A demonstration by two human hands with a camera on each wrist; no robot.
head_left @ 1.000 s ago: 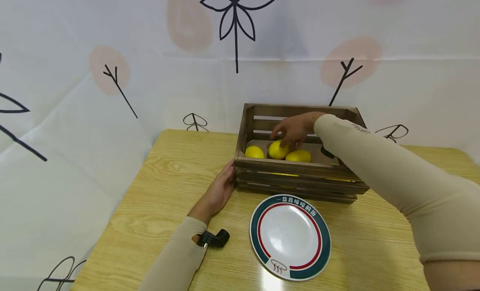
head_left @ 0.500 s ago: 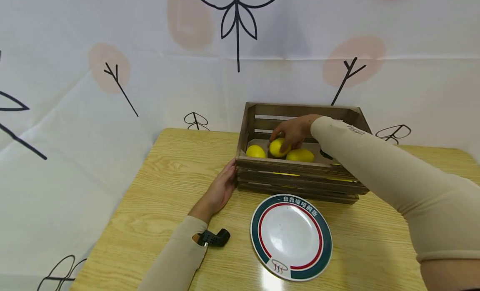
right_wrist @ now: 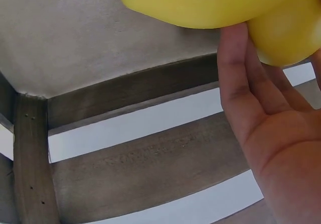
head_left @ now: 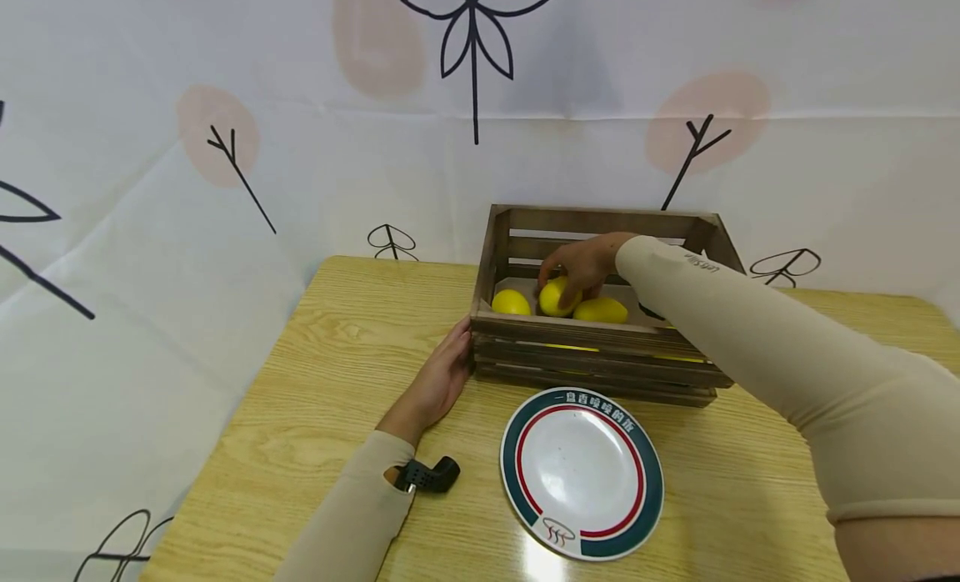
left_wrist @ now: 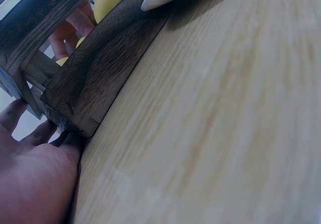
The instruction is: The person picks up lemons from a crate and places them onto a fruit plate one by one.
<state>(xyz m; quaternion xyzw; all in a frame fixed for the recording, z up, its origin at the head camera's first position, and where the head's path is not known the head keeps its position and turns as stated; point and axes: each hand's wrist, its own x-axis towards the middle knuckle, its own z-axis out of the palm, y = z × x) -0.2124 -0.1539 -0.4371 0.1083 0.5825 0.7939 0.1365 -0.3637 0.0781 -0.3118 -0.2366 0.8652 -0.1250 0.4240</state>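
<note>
Head view: A wooden table stands before a pale cloth backdrop printed with dark plant outlines and peach blotches. On the table sits a brown slatted crate. The person's right hand reaches down inside it, fingers and thumb curled round a yellow lemon. A second lemon lies to the left of this one, near the crate's left end; a third lemon is just to its right. More yellow shows through the front slats. The left hand rests against the crate's left end, fingers extended, grasping nothing. In front of the crate lies a round white plate with a green rim and a red ring.

Left wrist view: The left hand's fingertips touch the crate's corner, beside the tabletop. Between the slats, yellow fruit and part of the right hand can be seen.

Right wrist view: The right hand's fingers press on the gripped lemon, partly cut off at the right edge. Another lemon spans the top, touching a fingertip. Crate slats run behind.
</note>
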